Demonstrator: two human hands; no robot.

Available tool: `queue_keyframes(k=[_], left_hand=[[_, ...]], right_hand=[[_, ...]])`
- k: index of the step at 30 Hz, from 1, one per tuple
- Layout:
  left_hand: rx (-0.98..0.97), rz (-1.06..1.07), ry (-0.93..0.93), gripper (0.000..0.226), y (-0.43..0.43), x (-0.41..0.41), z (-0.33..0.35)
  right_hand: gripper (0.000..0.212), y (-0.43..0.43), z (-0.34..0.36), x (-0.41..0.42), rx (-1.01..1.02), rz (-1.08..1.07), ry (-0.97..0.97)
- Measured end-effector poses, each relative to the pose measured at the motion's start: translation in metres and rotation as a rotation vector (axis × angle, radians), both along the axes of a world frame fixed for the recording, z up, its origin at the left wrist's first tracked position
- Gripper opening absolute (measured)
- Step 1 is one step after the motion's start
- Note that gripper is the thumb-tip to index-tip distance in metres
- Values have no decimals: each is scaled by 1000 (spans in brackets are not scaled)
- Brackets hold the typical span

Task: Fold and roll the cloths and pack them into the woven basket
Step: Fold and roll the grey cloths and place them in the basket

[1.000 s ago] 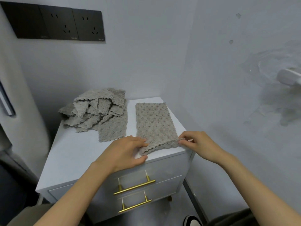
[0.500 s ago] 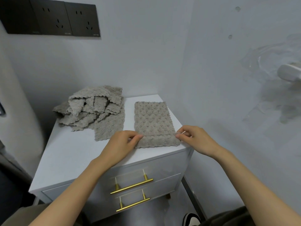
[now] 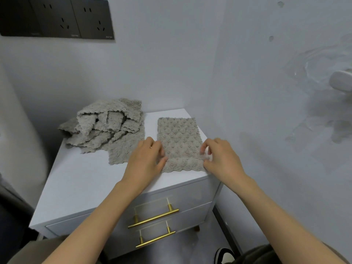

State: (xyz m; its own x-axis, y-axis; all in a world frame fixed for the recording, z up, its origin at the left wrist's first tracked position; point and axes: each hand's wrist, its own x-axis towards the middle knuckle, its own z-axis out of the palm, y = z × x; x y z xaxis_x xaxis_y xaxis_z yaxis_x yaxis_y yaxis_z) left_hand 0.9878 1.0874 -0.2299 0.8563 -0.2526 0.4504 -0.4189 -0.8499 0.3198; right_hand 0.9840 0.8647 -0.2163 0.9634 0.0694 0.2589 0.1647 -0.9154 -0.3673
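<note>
A folded cloth [image 3: 179,138], grey and bumpy, lies as a long strip on the right part of the white cabinet [image 3: 80,180] top, just right of the frame's centre, running away towards the wall. Its near end, close to the cabinet's front edge, is turned over into a thick band. The left hand [image 3: 146,161] sits at the left side of that band, fingers [image 3: 153,144] curled over the cloth's edge and the thumb tucked against the band, so the cloth is pinched between them. The right hand [image 3: 222,159] is at the opposite side, fingertips bent in and nipping the right edge; they are a bit blurred there. The band spans the gap between the two hands.

Left of the strip, touching the cabinet top towards the back, is a loose heap of cloths [image 3: 106,126]. Below, two brass handles [image 3: 153,218] cross the drawer fronts. Dark sockets [image 3: 57,18] fill the upper left.
</note>
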Motion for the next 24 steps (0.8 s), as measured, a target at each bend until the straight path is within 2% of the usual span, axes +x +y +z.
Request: queue_keyframes(k=[1,3,5,8,13,24], left_hand=[[17,-91,-33,7,-1,-1,2],[126,-265,-79,19,-3,-4,3],[190,-345,-90,22,-3,-5,1],[152,-333,-31,28,2,-6,-3],[73,-300,-3,24,5,-10,-4],[-38,-210,160,27,17,-6,-4]], right_hand=[[36,3,0,0,-17,76,-34],[49,6,-2,-2,-55,249,-61],[53,7,-3,-4,-133,343,-81],[53,5,-8,-4,-203,388,-102],[36,-1,-7,-7,-195,385,-62],[36,-15,-1,-15,-204,314,7]])
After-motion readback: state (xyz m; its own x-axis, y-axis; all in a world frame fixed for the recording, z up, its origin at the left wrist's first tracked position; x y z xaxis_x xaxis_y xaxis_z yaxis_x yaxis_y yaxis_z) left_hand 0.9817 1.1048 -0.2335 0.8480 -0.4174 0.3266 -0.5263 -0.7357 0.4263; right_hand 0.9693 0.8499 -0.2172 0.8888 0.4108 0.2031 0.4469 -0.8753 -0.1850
